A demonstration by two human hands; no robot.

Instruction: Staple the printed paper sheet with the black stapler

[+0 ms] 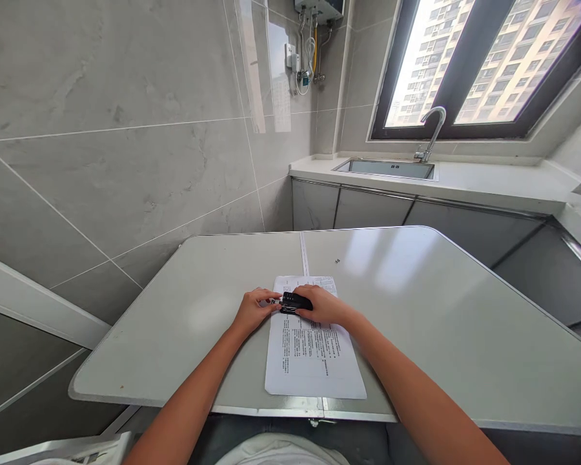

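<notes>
A small black stapler [290,303] is held level above the printed paper sheets [314,374], near their upper part. My right hand [322,305] wraps round its right end, thumb below and fingers on top. At the stapler's left end, my left hand [254,310] pinches a small shiny metal piece, which looks like part of the stapler; the fingertips hide most of it. Lines of print run across the paper, and both forearms reach in on either side of it.
The pale folding table [213,278] has a metal seam down its middle. Tiny metal bits [337,261], perhaps staples, lie beyond the paper. A tiled wall [126,161] rises at the left. Behind are a sink [387,169], a tap [433,132] and grey cabinets [372,203].
</notes>
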